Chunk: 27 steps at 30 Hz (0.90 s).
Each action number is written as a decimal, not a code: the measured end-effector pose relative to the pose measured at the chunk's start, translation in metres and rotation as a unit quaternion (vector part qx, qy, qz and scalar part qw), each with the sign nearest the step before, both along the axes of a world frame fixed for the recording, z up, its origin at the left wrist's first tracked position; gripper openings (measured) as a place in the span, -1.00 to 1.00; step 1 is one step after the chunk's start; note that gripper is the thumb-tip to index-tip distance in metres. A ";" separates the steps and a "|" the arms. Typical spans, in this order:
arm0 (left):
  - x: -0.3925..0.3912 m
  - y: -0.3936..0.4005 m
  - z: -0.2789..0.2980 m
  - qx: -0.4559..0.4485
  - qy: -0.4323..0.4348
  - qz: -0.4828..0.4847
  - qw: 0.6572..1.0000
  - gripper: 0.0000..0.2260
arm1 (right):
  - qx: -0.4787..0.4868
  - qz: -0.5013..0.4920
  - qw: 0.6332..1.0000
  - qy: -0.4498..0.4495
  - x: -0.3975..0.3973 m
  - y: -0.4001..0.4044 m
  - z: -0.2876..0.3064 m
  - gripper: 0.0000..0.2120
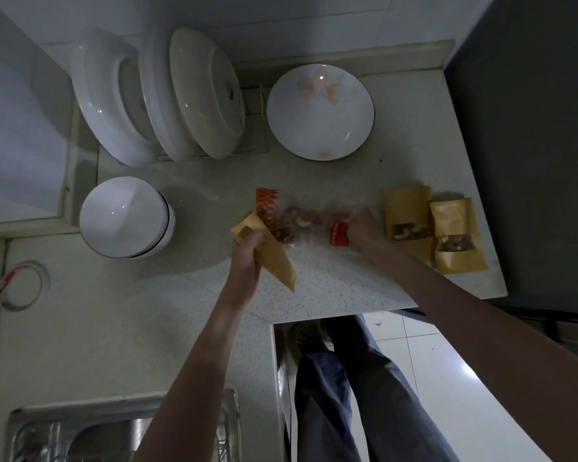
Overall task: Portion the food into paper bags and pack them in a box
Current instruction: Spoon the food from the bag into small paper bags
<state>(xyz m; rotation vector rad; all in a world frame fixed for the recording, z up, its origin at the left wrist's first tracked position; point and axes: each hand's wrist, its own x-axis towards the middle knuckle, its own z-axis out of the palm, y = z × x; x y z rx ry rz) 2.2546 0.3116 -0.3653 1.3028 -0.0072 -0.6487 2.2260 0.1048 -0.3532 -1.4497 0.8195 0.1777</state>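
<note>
Left hand [247, 251] clenched around the upper part of a yellow paper bag [274, 258], mouth end up near the thumb, closed bottom slanting down and toward the body. Right hand [361, 228] gripping the red-labelled end of a clear plastic food packet [301, 221], blurred, so the exact pinch hard to read. Inside the packet, what look like cashews and darker nuts.

Packet stretched almost level between the 2 hands, long axis running left to right, its orange-printed end [266, 208] lying just above and behind the mouth of the held bag. Bag's long axis crossing it at a slant, so the open mouth sits right beside the packet's left end. Left hand nearer the pouring point; right hand at the far end, placed to lift and tip. Probably mid-pour, or about to be.

On the speckled counter [331, 281], 2 filled paper bags [434, 228] with small windows, lying side by side to the right of the right hand, just beside it. Further back, a flowered white bowl [321, 111], a rack of upright dishes [161, 98], and an upturned bowl [127, 218] at left. No box in view.
</note>
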 end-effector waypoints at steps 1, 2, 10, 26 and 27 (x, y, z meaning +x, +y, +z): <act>0.001 0.000 0.000 0.002 0.003 0.001 1.000 -0.81 | -0.017 0.006 1.000 -0.002 -0.001 -0.002 0.000 -0.83; 0.001 -0.001 0.001 0.006 0.010 0.006 1.000 -0.79 | -0.033 0.009 0.999 -0.002 -0.002 -0.005 0.000 -0.86; 0.005 -0.004 -0.003 0.014 0.057 0.054 0.997 -0.73 | -0.008 -0.011 0.999 0.049 -0.010 -0.024 0.012 -0.90; 0.007 -0.001 -0.011 0.058 0.064 0.059 0.995 -0.67 | 0.058 -0.083 0.995 0.024 -0.044 -0.067 0.026 -0.86; 0.007 -0.001 -0.011 0.058 0.066 0.058 0.994 -0.67 | 0.063 -0.088 0.994 0.026 -0.046 -0.069 0.028 -0.86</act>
